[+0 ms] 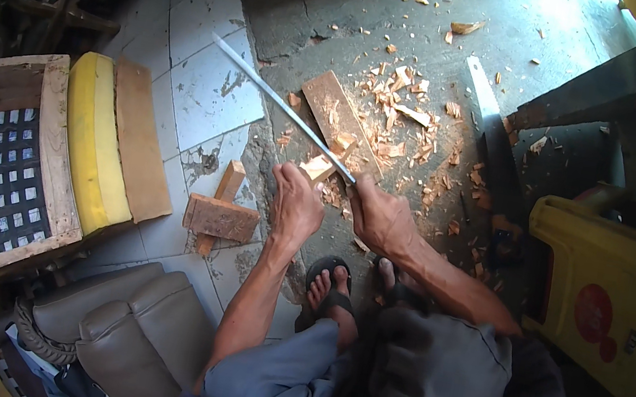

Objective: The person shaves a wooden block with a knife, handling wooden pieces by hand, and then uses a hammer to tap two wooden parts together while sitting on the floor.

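My right hand (383, 217) is closed round the near end of a machete (268, 98). Its long, narrow, pale blade points away to the upper left, and the handle is hidden in my fist. My left hand (298, 205) grips a small block of light wood (318, 168), which sticks out beyond the fingers just under the blade. Whether the edge touches the wood, I cannot tell. A flat brown board (333, 112) lies on the floor beyond both hands.
Wood chips (409, 117) litter the grey floor. A handsaw (494, 127) lies to the right, near a yellow plastic stool (601, 282). Two crossed wood pieces (221, 218) rest on the white tiles. At left stand a webbed wooden frame (47, 142) and yellow foam (93, 146).
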Motion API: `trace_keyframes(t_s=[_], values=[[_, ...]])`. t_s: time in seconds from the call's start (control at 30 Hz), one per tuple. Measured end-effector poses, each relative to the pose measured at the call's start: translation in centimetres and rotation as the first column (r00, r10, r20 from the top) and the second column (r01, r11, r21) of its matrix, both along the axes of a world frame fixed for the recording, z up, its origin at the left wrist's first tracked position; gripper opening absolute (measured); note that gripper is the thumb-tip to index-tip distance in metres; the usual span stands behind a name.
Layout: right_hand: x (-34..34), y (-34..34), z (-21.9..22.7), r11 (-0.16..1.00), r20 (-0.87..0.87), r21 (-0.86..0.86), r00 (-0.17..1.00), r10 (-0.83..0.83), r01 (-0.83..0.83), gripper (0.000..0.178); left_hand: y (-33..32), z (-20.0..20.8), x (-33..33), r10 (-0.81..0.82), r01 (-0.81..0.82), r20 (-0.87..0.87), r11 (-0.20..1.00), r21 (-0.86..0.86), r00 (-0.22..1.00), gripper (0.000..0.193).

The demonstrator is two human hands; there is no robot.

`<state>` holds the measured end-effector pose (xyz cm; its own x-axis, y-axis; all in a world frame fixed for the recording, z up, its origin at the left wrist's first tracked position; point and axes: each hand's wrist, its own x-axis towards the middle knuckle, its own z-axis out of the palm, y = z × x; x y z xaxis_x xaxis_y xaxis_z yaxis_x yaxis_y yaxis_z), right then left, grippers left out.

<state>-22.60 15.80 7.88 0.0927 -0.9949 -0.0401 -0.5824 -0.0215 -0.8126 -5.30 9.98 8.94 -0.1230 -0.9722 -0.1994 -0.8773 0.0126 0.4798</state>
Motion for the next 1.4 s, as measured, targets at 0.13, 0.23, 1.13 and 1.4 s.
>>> trace_keyframes(t_s=[0.13,0.23,1.13,1.4], values=[[0.4,-0.6,-1.9,0.998,-0.039,-0.015,0.998,0.059,-0.059,0.017,-0.2,0.6,1.3,-0.042,0.041,0.067,0.999,0.019,0.997,0.045],[-1.1,-1.5,-0.8,0.996,-0.083,0.056,0.994,0.075,-0.071,0.016,-0.3,0.9,-0.2,-0.012,-0.003,0.096,0.988,0.154,0.995,0.045],[-0.9,-1.9,0.9,0.991,-0.117,0.083,0.986,0.116,-0.107,0.016,-4.2,3.6,-0.5,-0.204,0.15,0.26,0.966,0.21,0.944,0.046],[-2.7,-2.4,-3.0,0.962,-0.2,0.258,0.968,0.15,-0.096,0.012,-4.5,3.5,-1.2,-0.217,0.158,0.255,0.959,0.234,0.942,0.045]])
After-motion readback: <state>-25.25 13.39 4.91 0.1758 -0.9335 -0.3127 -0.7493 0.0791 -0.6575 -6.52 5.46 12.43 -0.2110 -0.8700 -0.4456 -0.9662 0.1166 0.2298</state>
